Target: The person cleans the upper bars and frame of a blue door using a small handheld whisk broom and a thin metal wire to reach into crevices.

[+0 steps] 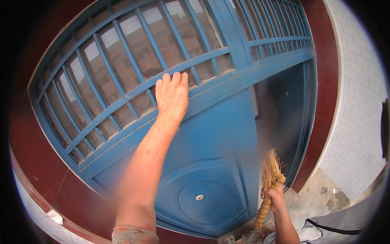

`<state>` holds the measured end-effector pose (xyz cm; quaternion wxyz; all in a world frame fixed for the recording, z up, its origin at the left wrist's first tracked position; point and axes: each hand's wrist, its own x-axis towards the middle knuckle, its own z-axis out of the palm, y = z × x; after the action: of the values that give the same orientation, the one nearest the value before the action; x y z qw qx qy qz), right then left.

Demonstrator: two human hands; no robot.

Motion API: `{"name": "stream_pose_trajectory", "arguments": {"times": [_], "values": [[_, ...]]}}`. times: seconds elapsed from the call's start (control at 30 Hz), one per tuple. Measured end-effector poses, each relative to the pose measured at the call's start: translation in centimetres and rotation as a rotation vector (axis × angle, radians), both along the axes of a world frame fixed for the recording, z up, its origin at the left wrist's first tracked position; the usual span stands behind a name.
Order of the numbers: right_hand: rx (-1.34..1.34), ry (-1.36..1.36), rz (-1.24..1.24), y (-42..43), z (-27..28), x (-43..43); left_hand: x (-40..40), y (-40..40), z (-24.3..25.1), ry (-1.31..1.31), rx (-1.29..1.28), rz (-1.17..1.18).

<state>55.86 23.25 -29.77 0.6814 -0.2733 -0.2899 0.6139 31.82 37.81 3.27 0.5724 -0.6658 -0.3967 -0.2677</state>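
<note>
My left hand [172, 97] has its fingers curled over the lower crossbar [210, 56] of a blue metal window grille, its back towards me. Bits of dirt stick to that forearm. Below at the right, my right hand [275, 197] grips the bound handle of a straw hand broom [272, 170], its frayed bristles pointing up. Dust lies along the blue ledge [134, 124] under the grille bars. Dusty glass [137, 52] behind the bars reflects a building. Beneath the ledge is a blue door panel [213, 128] with a raised round pattern.
A dark doorway [281, 109] stands open right of the panel. Dark red tiles [327, 79] frame the door, with a white tiled wall [359, 103] beyond. Concrete floor [304, 202] and grey striped cloth [341, 216] show at lower right.
</note>
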Motion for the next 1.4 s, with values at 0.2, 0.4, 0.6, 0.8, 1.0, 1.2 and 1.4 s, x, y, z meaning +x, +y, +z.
{"name": "stream_pose_trajectory", "arguments": {"times": [0.2,0.4,0.6,0.8,1.0,1.2,1.4], "values": [[-0.049,-0.03,0.022,0.2,-1.0,0.0,1.1,2.0,1.3,0.178,0.09,-0.006],[-0.051,-0.029,0.041,0.1,-2.0,-0.3,1.7,2.9,1.6,0.161,0.121,0.018],[-0.064,-0.055,0.009,-0.2,-2.8,-0.4,2.8,3.5,0.3,0.005,0.181,0.07],[-0.041,-0.039,0.037,-0.3,-2.8,-0.7,4.1,1.8,0.1,-0.261,-0.184,0.152],[-0.075,-0.063,0.103,0.4,-2.1,-1.9,5.1,-0.6,-0.3,-0.699,-0.437,-0.133],[-0.073,-0.029,0.167,1.2,-3.5,-4.0,1.6,1.1,3.0,-1.164,-0.937,-0.526],[-0.085,-0.031,0.264,2.3,-4.1,-5.3,2.4,0.1,2.0,-1.679,-1.337,-1.131]]}}
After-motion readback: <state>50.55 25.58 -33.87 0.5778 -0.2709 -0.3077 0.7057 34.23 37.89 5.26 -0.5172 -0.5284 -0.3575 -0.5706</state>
